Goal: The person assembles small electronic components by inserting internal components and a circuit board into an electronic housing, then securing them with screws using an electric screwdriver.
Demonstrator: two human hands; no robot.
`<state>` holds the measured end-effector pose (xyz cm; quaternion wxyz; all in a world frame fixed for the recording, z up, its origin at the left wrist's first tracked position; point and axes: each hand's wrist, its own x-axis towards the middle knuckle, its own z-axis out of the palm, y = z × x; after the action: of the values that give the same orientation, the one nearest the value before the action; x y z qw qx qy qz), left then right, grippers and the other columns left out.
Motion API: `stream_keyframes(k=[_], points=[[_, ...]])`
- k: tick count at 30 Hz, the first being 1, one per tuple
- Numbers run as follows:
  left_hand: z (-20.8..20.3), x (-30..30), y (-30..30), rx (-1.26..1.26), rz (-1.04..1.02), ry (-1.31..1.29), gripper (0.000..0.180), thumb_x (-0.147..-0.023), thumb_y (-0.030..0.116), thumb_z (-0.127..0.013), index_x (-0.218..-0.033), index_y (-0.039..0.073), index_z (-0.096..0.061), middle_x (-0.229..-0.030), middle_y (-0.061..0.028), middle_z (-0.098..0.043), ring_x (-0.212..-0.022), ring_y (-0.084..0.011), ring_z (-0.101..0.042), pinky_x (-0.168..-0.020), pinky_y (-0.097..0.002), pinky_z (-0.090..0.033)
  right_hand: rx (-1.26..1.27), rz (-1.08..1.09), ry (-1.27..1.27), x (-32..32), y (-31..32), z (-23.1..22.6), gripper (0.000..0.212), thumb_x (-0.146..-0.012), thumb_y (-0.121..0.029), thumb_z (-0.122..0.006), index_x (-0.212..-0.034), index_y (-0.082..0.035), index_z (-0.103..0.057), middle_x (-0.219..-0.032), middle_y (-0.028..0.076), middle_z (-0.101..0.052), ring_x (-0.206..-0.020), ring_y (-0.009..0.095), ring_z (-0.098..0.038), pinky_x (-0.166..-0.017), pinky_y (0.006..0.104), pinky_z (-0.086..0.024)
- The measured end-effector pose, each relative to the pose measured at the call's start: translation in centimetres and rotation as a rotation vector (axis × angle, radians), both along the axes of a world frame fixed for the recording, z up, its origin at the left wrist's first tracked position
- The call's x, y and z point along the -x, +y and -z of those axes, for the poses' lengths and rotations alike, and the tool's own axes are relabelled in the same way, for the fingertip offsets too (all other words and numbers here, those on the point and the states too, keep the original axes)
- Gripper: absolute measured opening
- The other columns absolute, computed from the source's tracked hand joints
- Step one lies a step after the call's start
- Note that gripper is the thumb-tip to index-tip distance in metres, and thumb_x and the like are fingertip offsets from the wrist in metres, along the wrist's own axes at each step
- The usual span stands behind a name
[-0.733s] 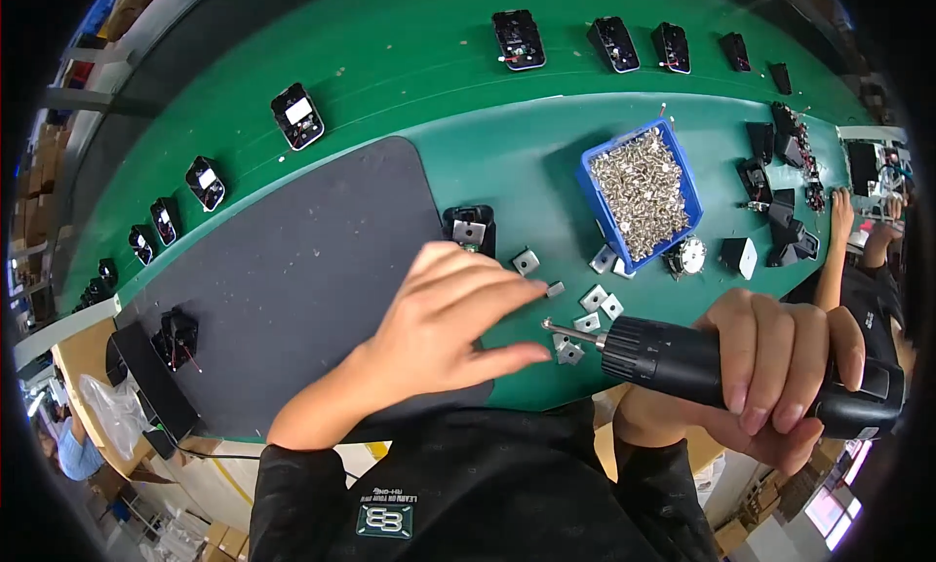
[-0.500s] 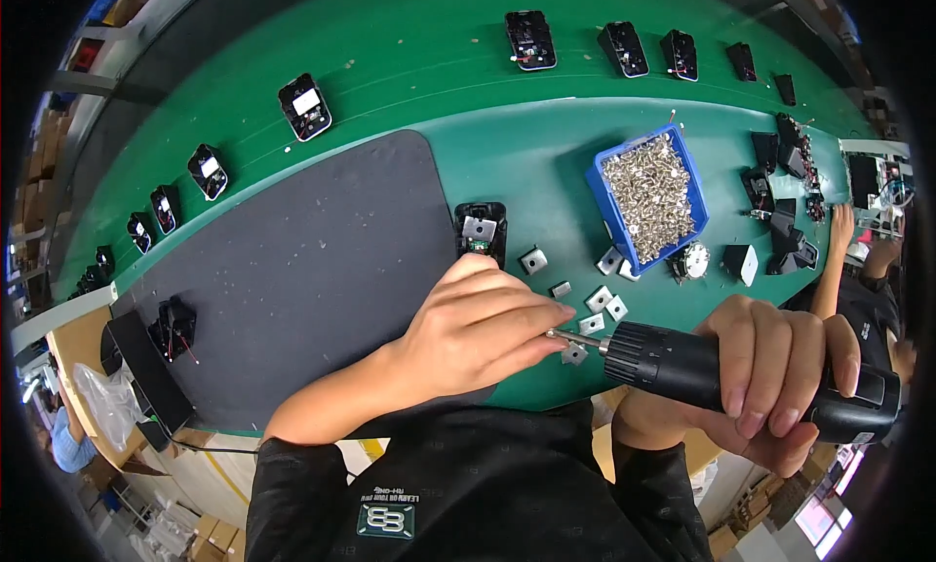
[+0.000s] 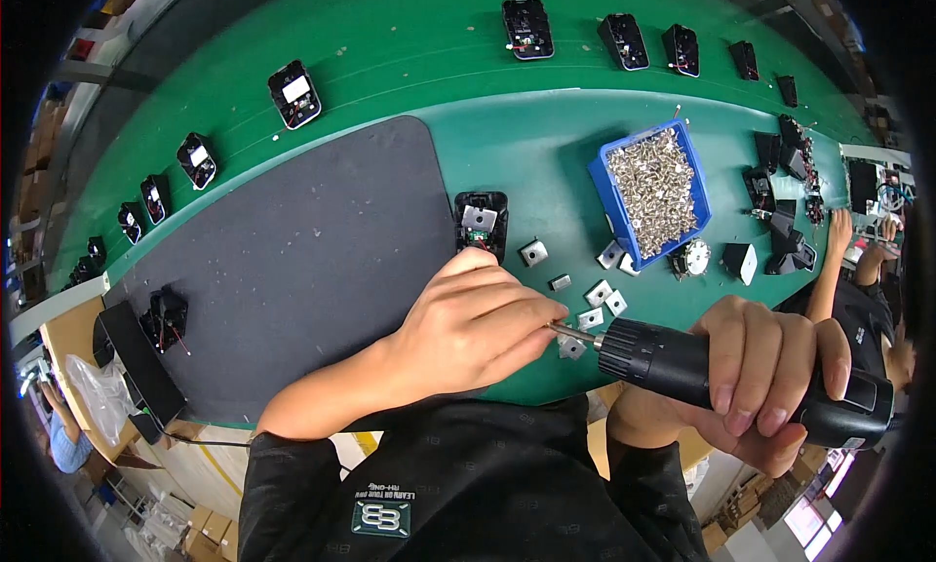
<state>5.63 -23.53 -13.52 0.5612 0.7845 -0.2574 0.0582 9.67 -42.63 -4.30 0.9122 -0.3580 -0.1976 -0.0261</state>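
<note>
My right hand [image 3: 770, 377] is wrapped round a black electric screwdriver [image 3: 658, 359] held level, its bit aimed left. At the bit's tip, my left hand [image 3: 473, 323] pinches with thumb and forefinger; what lies between them is too small to make out. Just beyond my left knuckles rests an open black housing [image 3: 481, 216] with a silver metal plate [image 3: 479, 219] in it; its near end is hidden by my hand. Several loose silver metal blocks with holes [image 3: 599, 293] lie on the green table beside the hands.
A blue bin [image 3: 609, 193] full of screws [image 3: 655, 193] stands right of the housing. A round silver part [image 3: 693, 258] and black housings [image 3: 780, 235] are farther right, near a co-worker's arm [image 3: 829, 265]. Black units line the green belt [image 3: 409, 60]. A dark mat [image 3: 302, 250] covers the left.
The view has shifted slightly, so the table's contents sit a little higher. The screwdriver has moved slightly left, with its bit still at my left fingertips. Both hands keep their grip.
</note>
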Motion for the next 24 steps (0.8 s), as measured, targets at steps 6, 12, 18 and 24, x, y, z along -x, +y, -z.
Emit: stream_keyframes(k=[6, 12, 18, 24], points=[[0.1, -0.1, 0.0, -0.025, -0.022, -0.050, 0.027, -0.068, 0.010, -0.077, -0.093, 0.002, -0.069, -0.079, -0.0063, -0.068, -0.065, -0.0179, -0.062, -0.060, -0.0304, -0.041, 0.033, 0.004, 0.002, 0.0, 0.1, 0.1, 0.036, -0.069, -0.003, -0.073, -0.100, -0.009, -0.054, -0.067, -0.001, -0.057, -0.056, 0.009, -0.057, -0.057, 0.0243, -0.051], [0.1, 0.3, -0.1, -0.100, -0.040, -0.057, 0.030, -0.066, 0.010, -0.078, -0.094, 0.002, -0.069, -0.080, -0.0060, -0.068, -0.065, -0.0178, -0.062, -0.061, -0.0306, -0.041, 0.030, 0.007, -0.020, 0.0, 0.4, 0.5, 0.035, -0.070, -0.003, -0.071, -0.100, -0.008, -0.054, -0.068, -0.001, -0.057, -0.056, 0.009, -0.057, -0.056, 0.0235, -0.050], [0.3, 0.3, 0.0, -0.094, -0.069, -0.046, 0.027, -0.066, 0.011, -0.079, -0.091, 0.003, -0.070, -0.075, -0.0041, -0.067, -0.064, -0.0161, -0.062, -0.062, -0.0294, -0.041, 0.077, 0.004, -0.023, 0.2, 0.3, 0.7, 0.034, -0.072, -0.005, -0.070, -0.102, -0.009, -0.054, -0.069, -0.001, -0.057, -0.057, 0.009, -0.057, -0.056, 0.0228, -0.050], [0.5, 0.4, 0.5, -0.171, -0.125, -0.019, 0.023, -0.066, 0.012, -0.079, -0.087, 0.006, -0.071, -0.069, -0.0002, -0.066, -0.061, -0.0134, -0.061, -0.062, -0.0281, -0.040, 0.149, 0.025, -0.042, 0.2, 0.8, 1.7, 0.036, -0.080, -0.012, -0.074, -0.107, -0.015, -0.051, -0.071, -0.002, -0.058, -0.055, 0.010, -0.056, -0.050, 0.0229, -0.048]])
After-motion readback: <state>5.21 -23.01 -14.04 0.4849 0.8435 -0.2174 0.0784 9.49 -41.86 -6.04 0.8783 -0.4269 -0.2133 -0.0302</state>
